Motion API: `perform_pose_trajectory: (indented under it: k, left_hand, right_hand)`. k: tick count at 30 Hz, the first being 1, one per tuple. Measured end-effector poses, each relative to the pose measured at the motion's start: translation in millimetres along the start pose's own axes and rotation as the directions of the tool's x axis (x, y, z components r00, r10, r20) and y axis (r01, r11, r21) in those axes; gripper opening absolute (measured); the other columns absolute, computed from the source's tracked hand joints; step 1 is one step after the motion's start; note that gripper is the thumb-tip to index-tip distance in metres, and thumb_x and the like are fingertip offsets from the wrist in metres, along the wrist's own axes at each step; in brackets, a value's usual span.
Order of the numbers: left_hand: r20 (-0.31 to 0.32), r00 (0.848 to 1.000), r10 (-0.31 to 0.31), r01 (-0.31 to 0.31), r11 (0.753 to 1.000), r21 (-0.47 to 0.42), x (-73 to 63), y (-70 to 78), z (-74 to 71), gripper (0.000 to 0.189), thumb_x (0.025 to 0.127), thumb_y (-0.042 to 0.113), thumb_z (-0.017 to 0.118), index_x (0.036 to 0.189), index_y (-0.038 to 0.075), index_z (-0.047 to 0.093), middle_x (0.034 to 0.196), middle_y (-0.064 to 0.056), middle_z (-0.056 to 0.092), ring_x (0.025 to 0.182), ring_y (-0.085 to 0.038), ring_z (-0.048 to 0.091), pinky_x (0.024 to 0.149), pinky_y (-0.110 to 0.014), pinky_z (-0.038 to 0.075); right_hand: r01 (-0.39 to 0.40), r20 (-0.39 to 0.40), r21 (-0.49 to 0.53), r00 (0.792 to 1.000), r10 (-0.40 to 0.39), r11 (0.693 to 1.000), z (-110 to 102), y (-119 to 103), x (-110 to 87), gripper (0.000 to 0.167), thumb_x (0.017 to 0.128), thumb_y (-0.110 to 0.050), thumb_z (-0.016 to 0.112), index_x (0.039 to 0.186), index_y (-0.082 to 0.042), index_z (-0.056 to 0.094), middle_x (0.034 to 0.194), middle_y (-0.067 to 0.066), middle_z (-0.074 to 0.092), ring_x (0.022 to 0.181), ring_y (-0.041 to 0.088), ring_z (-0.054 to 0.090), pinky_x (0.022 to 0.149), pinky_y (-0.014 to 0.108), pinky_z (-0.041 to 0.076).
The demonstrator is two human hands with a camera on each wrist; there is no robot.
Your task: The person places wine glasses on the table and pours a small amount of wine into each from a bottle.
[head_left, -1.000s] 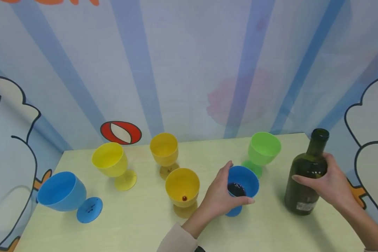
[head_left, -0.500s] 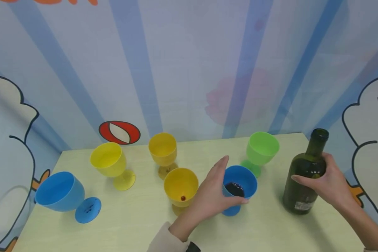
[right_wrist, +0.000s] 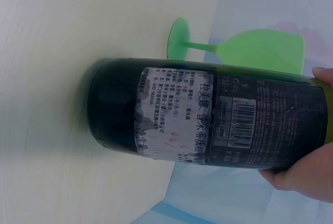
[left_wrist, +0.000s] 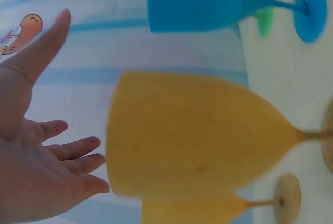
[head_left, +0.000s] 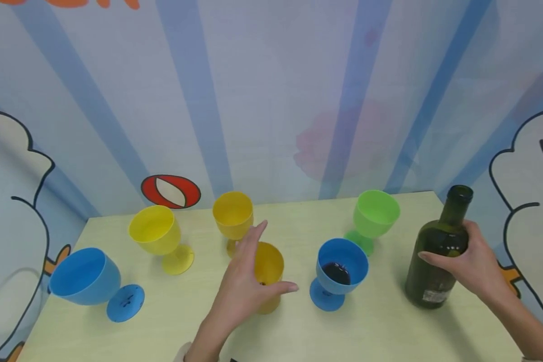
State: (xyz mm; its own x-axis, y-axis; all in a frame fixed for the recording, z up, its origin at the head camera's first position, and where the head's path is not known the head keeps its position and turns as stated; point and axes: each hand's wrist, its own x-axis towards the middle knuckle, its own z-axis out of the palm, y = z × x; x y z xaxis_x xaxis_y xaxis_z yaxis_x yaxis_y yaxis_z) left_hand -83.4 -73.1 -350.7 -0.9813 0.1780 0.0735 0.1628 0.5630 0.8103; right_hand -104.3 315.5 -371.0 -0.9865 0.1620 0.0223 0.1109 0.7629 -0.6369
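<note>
Shifted leftward off the right blue cup, the left hand now hovers by the front orange cup, fingers spread and gripping nothing; whether it touches is unclear. At the table's right end, the right hand clasps the bottle; left of it, the right blue cup stands upright, dark liquid inside.

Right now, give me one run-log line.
left grip: hovers by front amber goblet; right grip: holds upright bottle; right blue goblet: dark liquid
</note>
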Motion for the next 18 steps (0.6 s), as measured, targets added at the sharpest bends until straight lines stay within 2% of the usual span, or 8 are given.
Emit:
perform_pose_trajectory:
  k: [3, 5, 10, 18]
  left_hand:
    - [-0.07, 0.997, -0.023, 0.024, 1.0, 0.011, -1.2, -12.8, -3.0, 0.104, 0.061, 0.041, 0.083, 0.144, 0.029, 0.021, 0.147, -0.001, 0.025, 0.13, -0.028, 0.029, 0.098, -0.058, 0.028]
    - [-0.086, 0.995, -0.053, 0.051, 0.998, -0.022, -1.5, -20.7, -3.9, 0.106, 0.058, 0.038, 0.085, 0.144, 0.029, 0.023, 0.144, 0.002, 0.029, 0.127, -0.025, 0.033, 0.099, -0.056, 0.029]
    - [-0.063, 0.992, -0.112, 0.105, 0.989, -0.106, -3.0, -36.5, -1.2, 0.108, 0.055, 0.04, 0.086, 0.143, 0.027, 0.024, 0.144, 0.0, 0.031, 0.129, -0.026, 0.031, 0.102, -0.055, 0.025]
    - [-0.033, 0.987, -0.159, 0.149, 0.967, -0.208, -6.2, -50.0, 6.2, 0.099, 0.064, 0.039, 0.082, 0.143, 0.02, 0.025, 0.145, -0.005, 0.028, 0.129, -0.028, 0.031, 0.102, -0.051, 0.028]
  right_hand:
    - [0.002, 0.0, 0.003, 1.0, -0.002, 1.0, 0, -1, -0.1, 0.099, 0.077, -0.036, 0.072, 0.139, 0.008, 0.009, 0.117, 0.037, 0.036, 0.095, 0.051, 0.045, 0.066, 0.055, 0.043]
    - [0.004, 0.002, 0.006, 1.0, -0.004, 1.0, 0, -1, -0.2, 0.098, 0.077, -0.036, 0.072, 0.139, 0.008, 0.009, 0.117, 0.036, 0.036, 0.095, 0.051, 0.045, 0.066, 0.055, 0.043]
    - [0.012, 0.004, 0.024, 1.0, -0.012, 1.0, 0, -1, -0.3, 0.097, 0.078, -0.034, 0.072, 0.139, 0.008, 0.009, 0.118, 0.036, 0.036, 0.096, 0.05, 0.044, 0.067, 0.055, 0.043]
    - [0.029, 0.0, 0.024, 1.0, -0.029, 0.999, 2, -4, -1.3, 0.098, 0.077, -0.033, 0.073, 0.139, 0.008, 0.01, 0.116, 0.035, 0.037, 0.095, 0.049, 0.045, 0.066, 0.055, 0.043]
